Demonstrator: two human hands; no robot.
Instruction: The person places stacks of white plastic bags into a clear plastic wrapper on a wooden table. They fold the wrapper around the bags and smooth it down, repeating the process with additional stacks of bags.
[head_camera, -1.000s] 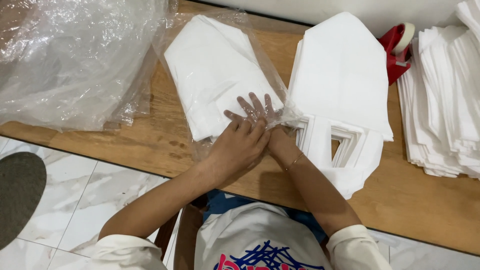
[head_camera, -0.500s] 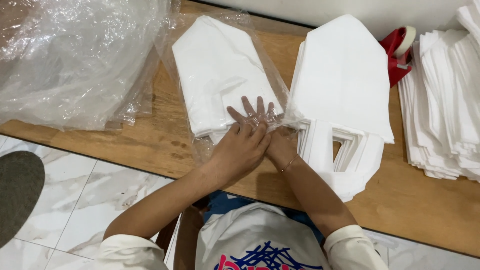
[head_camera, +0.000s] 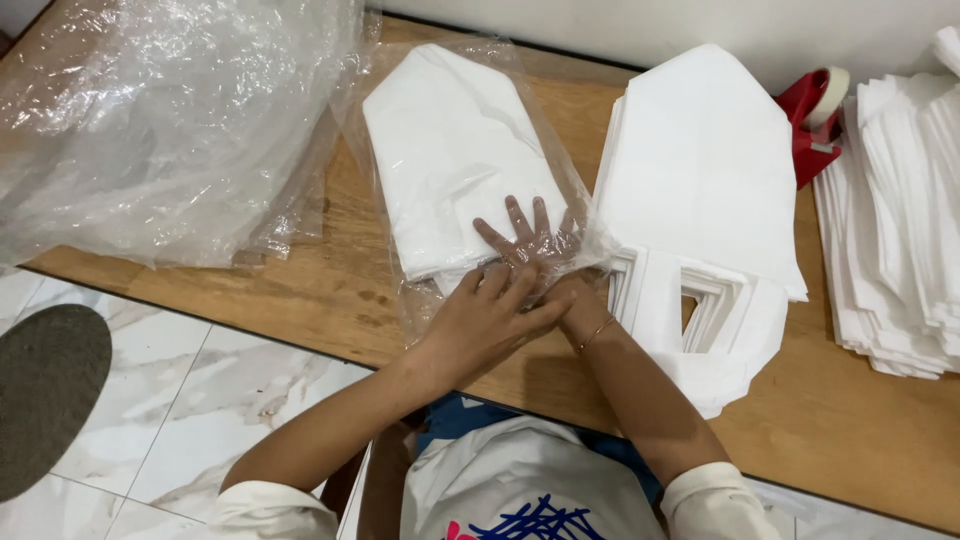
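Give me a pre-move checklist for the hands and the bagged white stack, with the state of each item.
1. Right hand inside the clear plastic bag, fingers spread flat on the folded white stack: ok.
2. Left hand pressing on the bag's open end from outside: ok.
3. Stack fully inside the bag: cannot tell, the near edge is hidden by the hands.
4. Bag lying flat on the wooden table: ok, though wrinkled near the opening.
5. Neighbouring pile of white bags with handles apart from the bag: not ok, the plastic edge touches it.
6. Red tape dispenser within view: ok.
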